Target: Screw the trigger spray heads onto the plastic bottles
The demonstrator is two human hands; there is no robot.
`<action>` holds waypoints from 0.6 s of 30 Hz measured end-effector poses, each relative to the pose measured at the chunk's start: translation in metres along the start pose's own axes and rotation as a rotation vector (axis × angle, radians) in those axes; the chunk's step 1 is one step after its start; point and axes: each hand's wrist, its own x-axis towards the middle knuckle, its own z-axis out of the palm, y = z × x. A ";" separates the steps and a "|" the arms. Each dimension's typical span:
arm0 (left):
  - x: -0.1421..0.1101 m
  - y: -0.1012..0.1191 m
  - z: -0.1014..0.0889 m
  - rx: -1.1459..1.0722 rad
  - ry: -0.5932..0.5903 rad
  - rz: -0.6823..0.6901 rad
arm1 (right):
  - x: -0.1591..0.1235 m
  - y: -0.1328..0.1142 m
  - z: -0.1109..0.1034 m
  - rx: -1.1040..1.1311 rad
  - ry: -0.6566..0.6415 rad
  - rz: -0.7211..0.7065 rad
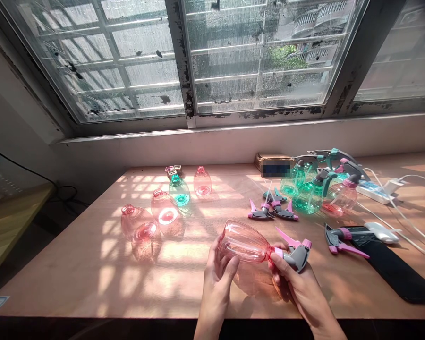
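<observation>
A clear pink spray bottle (246, 242) lies tilted on its side above the table's front part. My left hand (216, 278) wraps its wide base, thumb along the near side. At its neck sits a grey and pink trigger spray head (297, 255), its pink lever pointing up and to the left. My right hand (297, 283) grips the pink collar where head and neck meet. Whether the collar is fully threaded I cannot tell. Beyond the bottle lie several loose spray heads (274, 208), and another spray head (343, 238) rests by a black phone (393, 264).
To the left stand headless bottles: pink (138, 224), pink (165, 208), green (179, 189) and pink (202, 182). Several bottles with heads (308, 196) crowd the back right. Near them are a cardboard box (274, 160), a power strip (373, 191), cables and a white mouse-like object (382, 231).
</observation>
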 end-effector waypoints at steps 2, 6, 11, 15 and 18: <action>-0.001 0.001 0.001 -0.003 0.004 -0.001 | 0.000 0.000 0.000 -0.002 0.006 0.002; 0.000 -0.001 0.000 0.008 0.004 0.000 | 0.000 0.000 0.000 -0.001 -0.004 0.000; 0.001 -0.009 -0.005 0.027 0.070 0.024 | 0.001 0.001 -0.001 0.009 -0.015 -0.005; 0.001 -0.013 -0.005 0.006 0.101 0.034 | 0.000 0.002 -0.002 0.007 -0.019 -0.006; 0.001 -0.011 -0.002 -0.006 0.095 0.040 | 0.001 0.002 -0.002 -0.001 -0.036 -0.012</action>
